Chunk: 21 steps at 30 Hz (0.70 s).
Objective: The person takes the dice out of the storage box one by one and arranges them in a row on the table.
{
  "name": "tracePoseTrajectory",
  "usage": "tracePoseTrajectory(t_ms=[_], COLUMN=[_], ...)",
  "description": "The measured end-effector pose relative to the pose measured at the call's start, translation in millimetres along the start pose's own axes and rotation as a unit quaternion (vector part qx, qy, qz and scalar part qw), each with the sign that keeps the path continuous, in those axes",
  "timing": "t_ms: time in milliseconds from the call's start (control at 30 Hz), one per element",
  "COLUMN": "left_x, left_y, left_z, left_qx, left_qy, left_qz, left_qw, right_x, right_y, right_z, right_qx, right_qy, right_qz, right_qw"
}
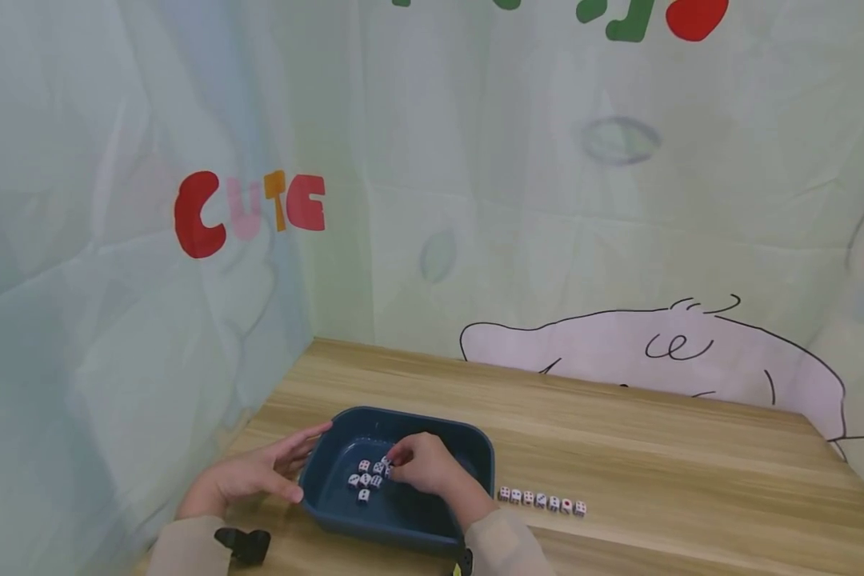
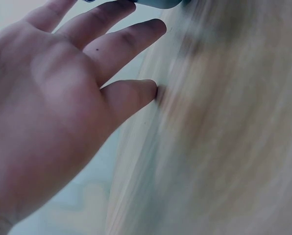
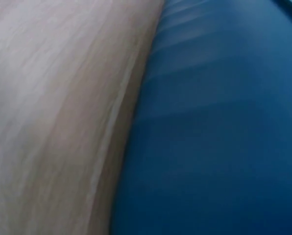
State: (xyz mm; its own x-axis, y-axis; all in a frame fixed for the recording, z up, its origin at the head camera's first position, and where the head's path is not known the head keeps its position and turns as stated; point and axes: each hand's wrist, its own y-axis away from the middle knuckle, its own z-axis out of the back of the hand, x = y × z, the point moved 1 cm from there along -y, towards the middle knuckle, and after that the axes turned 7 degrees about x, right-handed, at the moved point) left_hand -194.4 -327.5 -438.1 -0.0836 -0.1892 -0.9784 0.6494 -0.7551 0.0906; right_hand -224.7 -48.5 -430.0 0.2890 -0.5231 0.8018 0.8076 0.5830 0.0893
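Dice (image 1: pixel 365 480) are lying in loose cluster inside tub (image 1: pixel 396 516), its walls probably keeping them from scattering. Left hand (image 1: pixel 262 472) is resting at tub's left end, fingers and thumb spread wide, likely for steadying it. Right hand (image 1: pixel 421 464) is bending over cluster's edge, fingers and thumb narrow, leaving neighbouring dice loose; cannot tell whether it is pinching one. Seven-dice row (image 1: pixel 541 501) is sitting on counter (image 1: pixel 655 448) just right of tub, seemingly keeping those apart from loose ones.
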Motion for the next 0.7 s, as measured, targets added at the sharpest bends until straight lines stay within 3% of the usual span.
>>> tracePoseTrajectory(t_ms=[300, 700], left_x=[-1.8, -3.4], left_y=[0.0, -0.1], left_z=[-1.0, -1.1], left_qx=[-0.002, -0.001], left_qy=[-0.010, -0.007], left_qz=[0.005, 0.012], left_qw=[0.9999, 0.9999], right_x=[-0.2, 0.0], right_y=[-0.7, -1.5], right_z=[-2.2, -5.9], right_qx=[0.002, 0.015], right_qy=[0.009, -0.003], right_qz=[-0.011, -0.057], right_qw=[0.9999, 0.9983])
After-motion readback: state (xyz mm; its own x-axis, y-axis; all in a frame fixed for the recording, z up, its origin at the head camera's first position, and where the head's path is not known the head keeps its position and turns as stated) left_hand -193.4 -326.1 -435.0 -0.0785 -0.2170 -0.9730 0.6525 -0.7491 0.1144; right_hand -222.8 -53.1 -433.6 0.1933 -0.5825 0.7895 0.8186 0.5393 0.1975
